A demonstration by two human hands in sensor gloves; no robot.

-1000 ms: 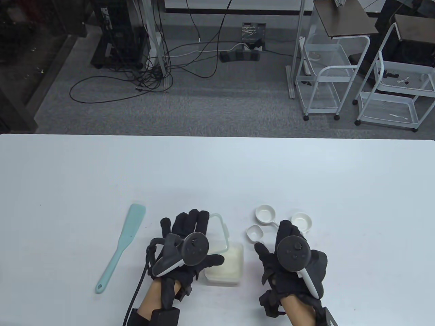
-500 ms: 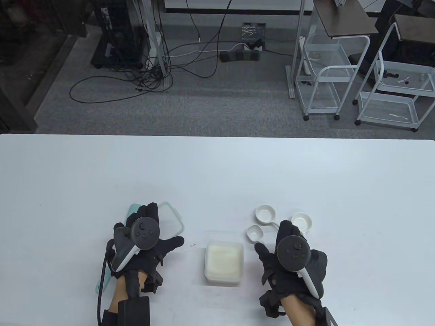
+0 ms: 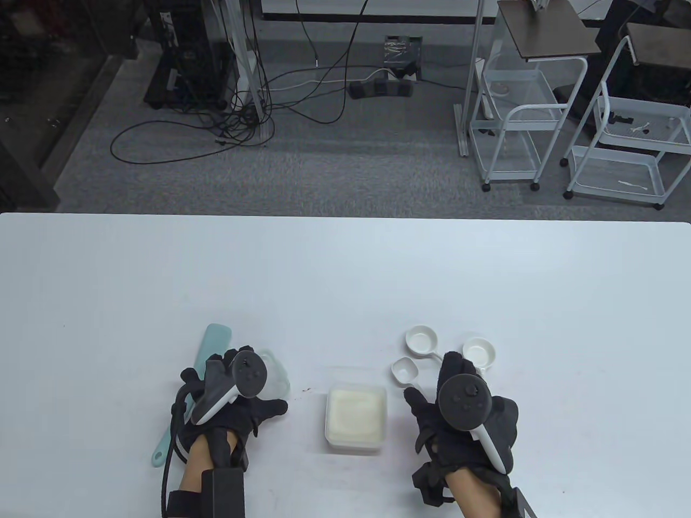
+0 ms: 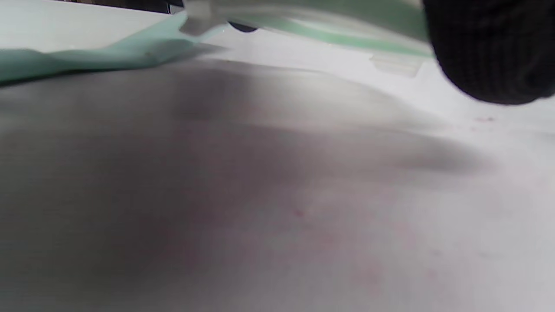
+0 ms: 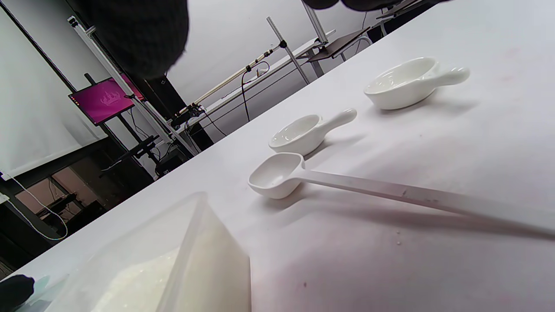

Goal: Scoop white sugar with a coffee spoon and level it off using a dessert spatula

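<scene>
The tub of white sugar [image 3: 356, 418] stands uncovered near the desk's front edge, between the two hands, its surface flat and undisturbed; scooping has not begun. I judge the step in hand to be clearing the lid away before the tools are taken up.

At 1 o'clock from the tub lies the coffee spoon [image 3: 404, 370], a long-handled white scoop whose bowl points away from the person and whose handle runs back under the right hand [image 3: 464, 418]. That hand rests low over the handle end. The right wrist view shows the handle lying flat on the desk [image 3: 345, 270] with no fingers closed on it, so the hand reads as relaxed and holding nothing, placed ready to lift the spoon.

Two short-handled white dishes [image 3: 422, 340] sit beyond the spoon, at 12 and 1 o'clock from the right hand, apart from each other.

At 9 o'clock from the tub, the left hand [image 3: 232, 402] is over the clear lid [image 3: 272, 377]. The left wrist view shows a fingertip against the lid's green-sealed rim, but whether the fingers grip it or merely rest on it, I cannot tell.

The mint dessert spatula [image 3: 202, 367] lies just left of the lid, blade at 12 o'clock, handle towards the person, partly covered by the left hand and within its easy reach.
</scene>
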